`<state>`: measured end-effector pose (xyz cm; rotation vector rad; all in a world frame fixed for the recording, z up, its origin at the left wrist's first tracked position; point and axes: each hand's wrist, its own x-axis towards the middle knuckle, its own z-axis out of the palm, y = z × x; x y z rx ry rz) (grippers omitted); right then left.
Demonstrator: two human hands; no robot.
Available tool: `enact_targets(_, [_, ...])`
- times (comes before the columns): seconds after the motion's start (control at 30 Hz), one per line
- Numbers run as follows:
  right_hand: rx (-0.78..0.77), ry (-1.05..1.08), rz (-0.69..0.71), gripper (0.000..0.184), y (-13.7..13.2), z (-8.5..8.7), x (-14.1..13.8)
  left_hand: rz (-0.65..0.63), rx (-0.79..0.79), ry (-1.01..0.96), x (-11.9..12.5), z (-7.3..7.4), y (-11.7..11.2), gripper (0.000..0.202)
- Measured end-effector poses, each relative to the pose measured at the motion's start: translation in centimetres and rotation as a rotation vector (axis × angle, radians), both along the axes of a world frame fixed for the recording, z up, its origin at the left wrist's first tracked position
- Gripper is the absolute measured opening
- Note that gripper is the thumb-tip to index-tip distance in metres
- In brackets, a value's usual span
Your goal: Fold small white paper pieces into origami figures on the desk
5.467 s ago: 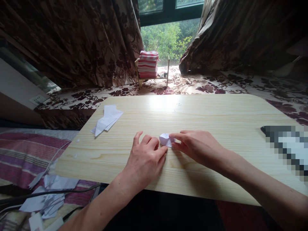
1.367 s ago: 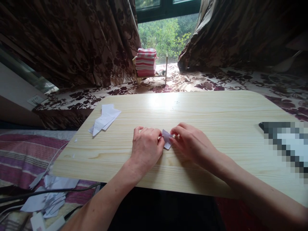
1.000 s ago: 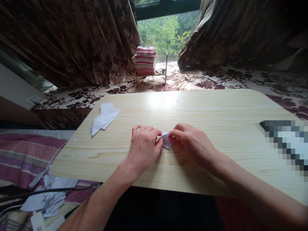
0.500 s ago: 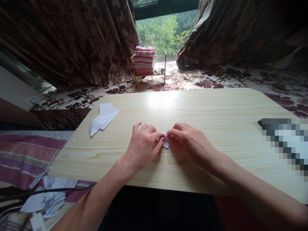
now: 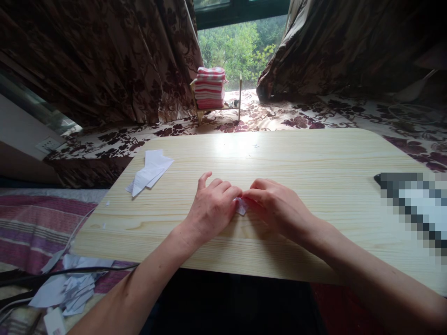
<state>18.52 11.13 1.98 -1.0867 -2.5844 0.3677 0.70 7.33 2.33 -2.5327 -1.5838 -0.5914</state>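
Note:
A small folded piece of white paper (image 5: 241,207) is at the middle of the wooden table (image 5: 314,158), partly covered by my fingers. My left hand (image 5: 214,204) pinches its left side, thumb and index finger close together and the little finger lifted. On the other side my right hand (image 5: 270,200) is closed, its thumb and index fingertips pressed at the paper's upper right edge. The fingertips of both hands nearly meet over the top of the paper. Its exact folds are too small to make out.
White paper sheets (image 5: 150,172) lie at the table's left. A pixelated dark device (image 5: 415,200) is at the right. Paper scraps (image 5: 75,288) and a black cable (image 5: 104,268) lie at lower left. A small rack bears folded striped cloths (image 5: 209,88) by the window.
My left hand's fingers have shifted slightly right and forward over the paper, covering more of its top. The right hand has hardly moved.

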Motion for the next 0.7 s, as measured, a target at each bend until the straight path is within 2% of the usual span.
enact_targets(0.17, [-0.029, 0.023, -0.004, 0.02, 0.0, -0.2, -0.1, -0.031, 0.038, 0.082, -0.7, -0.1, 0.0, 0.019])
enact_targets(0.33, [-0.026, -0.035, 0.044, 0.024, -0.2, 0.3, 0.5, -0.07, 0.008, 0.161, -1.4, 0.5, -1.1, 0.023])
enact_targets(0.6, [0.218, -0.368, 0.009, 0.032, -2.8, 0.9, 0.0, -0.038, -0.011, 0.281, -0.9, 0.8, -2.9, 0.028])
enact_targets(0.7, [0.221, -0.393, -0.005, 0.034, -3.4, 1.2, -0.4, -0.019, -0.026, 0.289, -0.8, 1.0, -3.2, 0.028])
